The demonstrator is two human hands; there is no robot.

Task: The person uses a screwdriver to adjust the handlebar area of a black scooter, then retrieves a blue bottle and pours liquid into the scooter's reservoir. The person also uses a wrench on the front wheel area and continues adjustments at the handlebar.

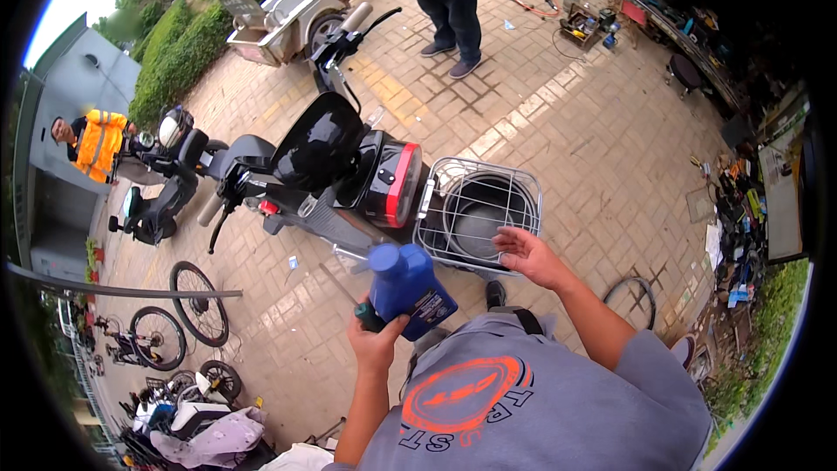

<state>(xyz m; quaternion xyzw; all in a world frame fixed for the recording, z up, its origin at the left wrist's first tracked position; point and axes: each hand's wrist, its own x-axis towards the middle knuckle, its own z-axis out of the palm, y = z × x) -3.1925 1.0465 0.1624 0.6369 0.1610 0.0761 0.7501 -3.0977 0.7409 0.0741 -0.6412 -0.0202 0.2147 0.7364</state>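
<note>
My left hand is closed round a blue plastic bottle with a round blue cap, held up in front of my shirt. The same hand also grips a screwdriver by its dark green handle, its thin shaft pointing up and to the left. Over the near right edge of a wire basket, my right hand has its fingers stretched out and nothing in them. A dark round tub sits inside the basket. The basket is beside the red-and-black front of an electric scooter.
A second scooter and a person in an orange vest are at the left. Another person stands beyond the near scooter, by a cargo tricycle. Tools and parts clutter the right side; a loose tyre lies nearby.
</note>
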